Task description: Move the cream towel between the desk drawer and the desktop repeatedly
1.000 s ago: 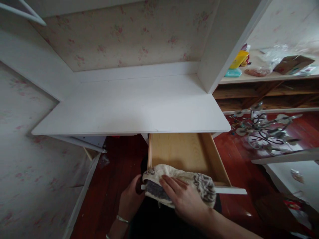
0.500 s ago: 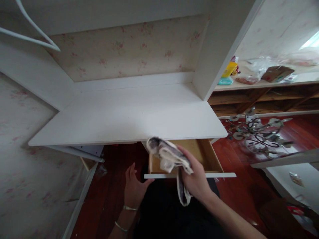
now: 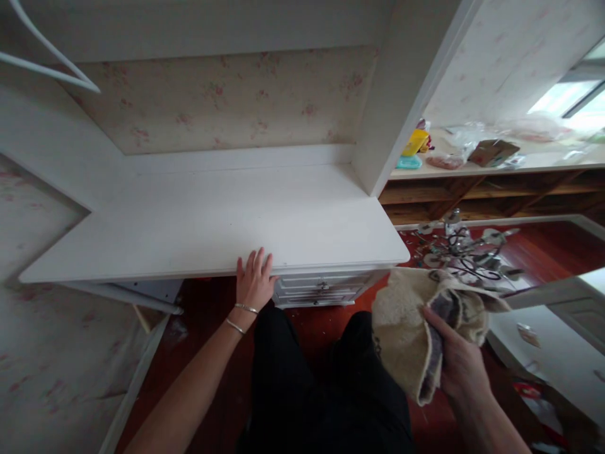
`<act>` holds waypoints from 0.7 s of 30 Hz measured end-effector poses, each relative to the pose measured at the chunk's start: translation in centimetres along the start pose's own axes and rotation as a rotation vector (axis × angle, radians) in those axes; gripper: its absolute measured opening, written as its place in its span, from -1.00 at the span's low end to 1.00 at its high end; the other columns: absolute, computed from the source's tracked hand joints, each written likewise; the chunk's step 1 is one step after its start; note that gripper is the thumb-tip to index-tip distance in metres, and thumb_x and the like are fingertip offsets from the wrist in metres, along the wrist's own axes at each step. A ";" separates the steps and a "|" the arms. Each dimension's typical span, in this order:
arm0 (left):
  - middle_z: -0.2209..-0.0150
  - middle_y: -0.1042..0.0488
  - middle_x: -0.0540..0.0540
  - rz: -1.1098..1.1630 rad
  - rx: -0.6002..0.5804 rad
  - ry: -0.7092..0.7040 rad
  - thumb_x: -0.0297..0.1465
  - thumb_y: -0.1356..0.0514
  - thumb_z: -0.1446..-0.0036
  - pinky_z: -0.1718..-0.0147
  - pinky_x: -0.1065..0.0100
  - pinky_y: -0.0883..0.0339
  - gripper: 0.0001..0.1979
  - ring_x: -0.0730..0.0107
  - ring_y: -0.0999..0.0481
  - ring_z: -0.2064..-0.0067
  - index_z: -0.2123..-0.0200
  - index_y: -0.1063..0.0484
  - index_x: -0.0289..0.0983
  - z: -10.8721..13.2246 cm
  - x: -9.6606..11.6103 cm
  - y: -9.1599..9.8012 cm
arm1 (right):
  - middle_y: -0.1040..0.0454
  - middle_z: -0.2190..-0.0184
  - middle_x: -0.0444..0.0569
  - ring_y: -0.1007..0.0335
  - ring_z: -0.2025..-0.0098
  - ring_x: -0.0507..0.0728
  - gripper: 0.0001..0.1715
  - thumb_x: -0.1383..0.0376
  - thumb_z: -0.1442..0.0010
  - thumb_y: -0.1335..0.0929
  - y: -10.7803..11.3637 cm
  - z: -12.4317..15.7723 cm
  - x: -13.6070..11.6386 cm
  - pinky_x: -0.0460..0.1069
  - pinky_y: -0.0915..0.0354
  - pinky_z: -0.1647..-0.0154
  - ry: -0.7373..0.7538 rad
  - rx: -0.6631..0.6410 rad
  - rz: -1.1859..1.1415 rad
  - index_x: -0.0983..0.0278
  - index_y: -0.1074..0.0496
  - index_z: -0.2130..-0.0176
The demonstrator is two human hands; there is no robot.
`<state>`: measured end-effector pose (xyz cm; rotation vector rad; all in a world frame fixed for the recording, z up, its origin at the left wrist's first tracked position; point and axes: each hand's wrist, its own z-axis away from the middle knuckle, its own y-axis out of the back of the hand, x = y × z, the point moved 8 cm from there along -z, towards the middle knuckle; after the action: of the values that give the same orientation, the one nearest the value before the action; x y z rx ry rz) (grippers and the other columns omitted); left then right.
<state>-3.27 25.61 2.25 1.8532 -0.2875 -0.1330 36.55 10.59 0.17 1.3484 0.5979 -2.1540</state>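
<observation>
My right hand is closed round a beige cloth with a dark pattern, held low at the right, away from the white desk. My left hand lies flat, fingers stretched out, on the desk's front edge. Just right of that hand the white drawer under the desk top is pushed in, with its small handle showing. My dark trousers fill the space below.
A metal chandelier lies on the red wooden floor at the right. Behind it a wooden shelf carries a yellow pack, a box and plastic bags. A white panel lies at the far right. Flowered wallpaper backs the desk.
The wooden drawer that stood open is now pushed in. My right hand lifted the cloth off the drawer and carried it down to the right. My left hand rose to the desk edge.
</observation>
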 end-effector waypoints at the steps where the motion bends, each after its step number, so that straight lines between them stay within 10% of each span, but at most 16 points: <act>1: -0.34 -0.06 -0.26 -0.003 -0.011 -0.010 -0.35 -0.11 -0.21 -0.27 -0.24 0.29 -0.47 -0.10 -0.03 -0.34 -0.26 -0.21 -0.24 -0.6 0.0 -0.4 | -0.57 0.22 0.03 -0.56 0.33 0.27 -0.31 0.26 0.32 -0.60 0.1 -0.5 1.3 0.12 -0.56 0.35 -0.064 0.025 -0.037 0.29 -0.50 0.12; 12: -0.26 -0.23 -0.24 0.026 -0.098 -0.046 -0.35 -0.15 -0.15 -0.24 -0.11 0.07 -0.48 -0.03 -0.18 -0.26 -0.19 -0.26 -0.25 -2.6 -0.6 -1.1 | -0.54 0.20 -0.10 -0.52 0.28 0.16 -0.32 0.37 0.32 -0.54 -5.6 -6.8 6.8 -0.02 -0.51 0.37 -0.029 0.224 -0.235 0.26 -0.44 0.11; 21: 0.00 -0.47 -0.15 0.315 -0.120 -0.031 -0.19 -0.02 -0.25 -0.11 0.26 -0.25 -0.64 0.29 -0.43 -0.05 0.08 -0.45 -0.29 -6.0 -9.3 -1.2 | -0.52 0.32 -0.12 -0.50 0.35 0.12 -0.38 0.53 0.41 -0.53 -12.4 -7.3 8.6 -0.08 -0.46 0.46 -0.093 0.110 -0.218 0.31 -0.40 0.26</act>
<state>-10.64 33.97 2.36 1.6661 -0.5766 0.0376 30.43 22.83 -9.47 1.2814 0.6218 -2.4422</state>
